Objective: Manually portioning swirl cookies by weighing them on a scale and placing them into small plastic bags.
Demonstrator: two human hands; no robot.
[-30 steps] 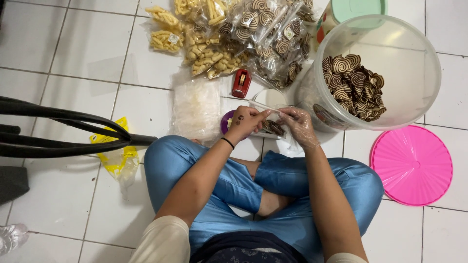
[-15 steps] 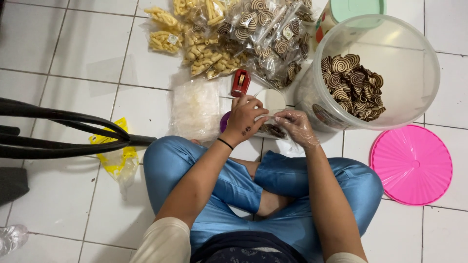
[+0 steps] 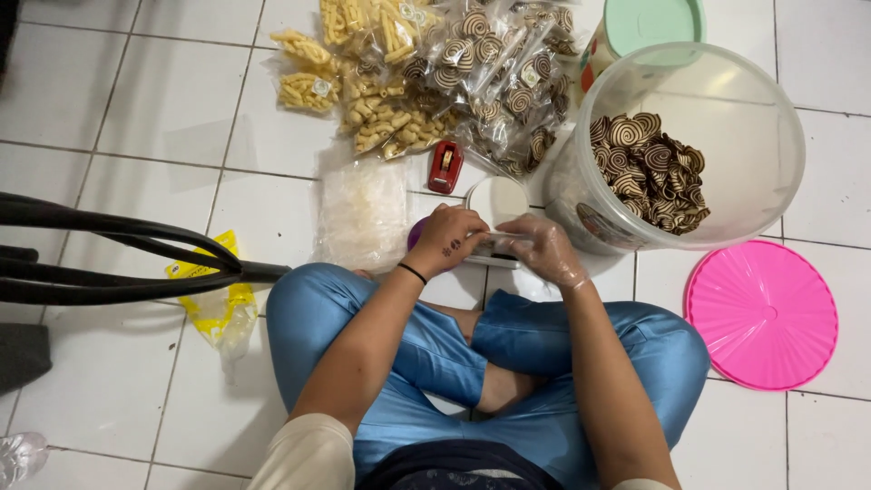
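Between both hands: clear packet, spiral snacks.

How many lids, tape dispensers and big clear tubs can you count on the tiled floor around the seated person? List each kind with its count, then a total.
Lids: 2, a round pink plastic lid and a pale green lid
Small red tape dispenser: 1
Big clear plastic tub of swirl-patterned biscuits: 1
Total: 4
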